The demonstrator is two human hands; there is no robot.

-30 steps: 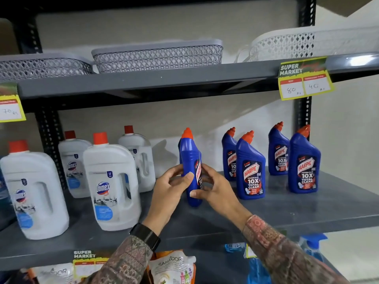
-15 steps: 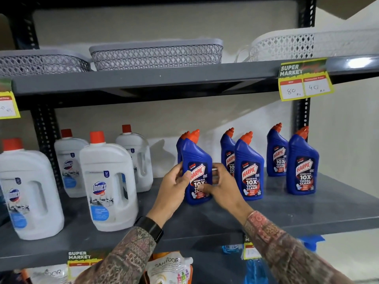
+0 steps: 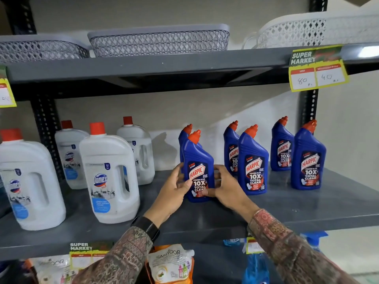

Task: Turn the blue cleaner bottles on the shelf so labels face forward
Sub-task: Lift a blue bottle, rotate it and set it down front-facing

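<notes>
While both hands' grip clamps one blue bottle, another bottle stands just behind.

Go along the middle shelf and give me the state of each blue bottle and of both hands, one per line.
Front-left blue Harpic bottle: upright on the grey shelf, label forward.
Blue bottle behind it: upright, label hidden.
Four blue bottles to the right: upright, labels forward.
Left hand: grip on the front-left bottle's side.
Right hand: grip on its other side.
</notes>
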